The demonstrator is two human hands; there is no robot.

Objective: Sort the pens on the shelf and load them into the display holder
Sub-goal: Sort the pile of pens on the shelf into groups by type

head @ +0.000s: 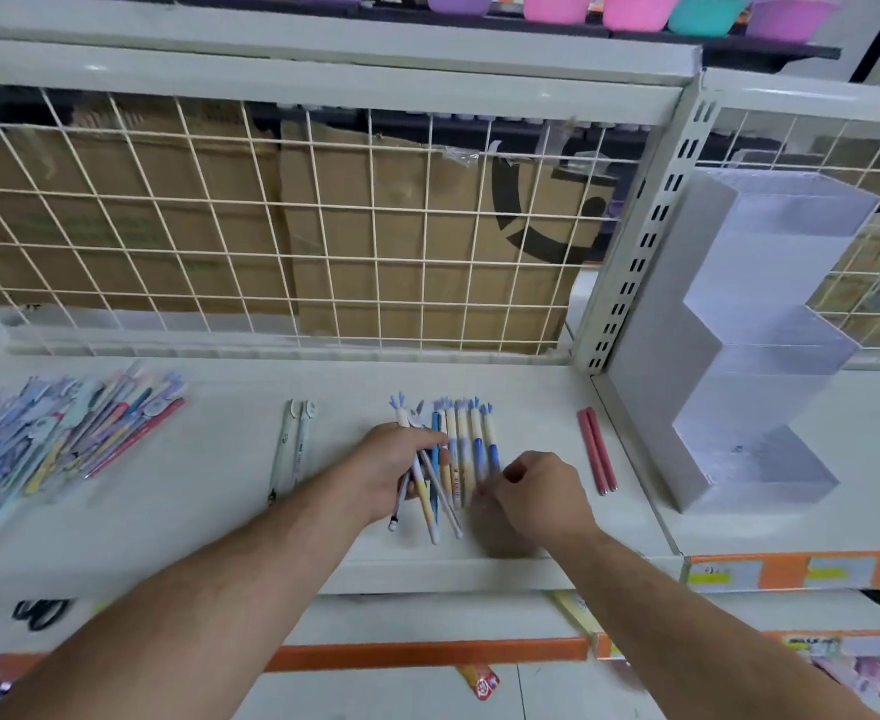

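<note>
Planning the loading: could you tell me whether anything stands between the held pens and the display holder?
Only two red pens lie flat on the shelf between the held pens and the display holder. Lifting should clear them.

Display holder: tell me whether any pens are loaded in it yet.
No, the display holder shows no pens in its stepped compartments; the two red pens lie on the shelf beside it.

Matt painted-metal shelf (219, 511), clear plastic display holder (770, 356) (cardboard (401, 226) behind)
</note>
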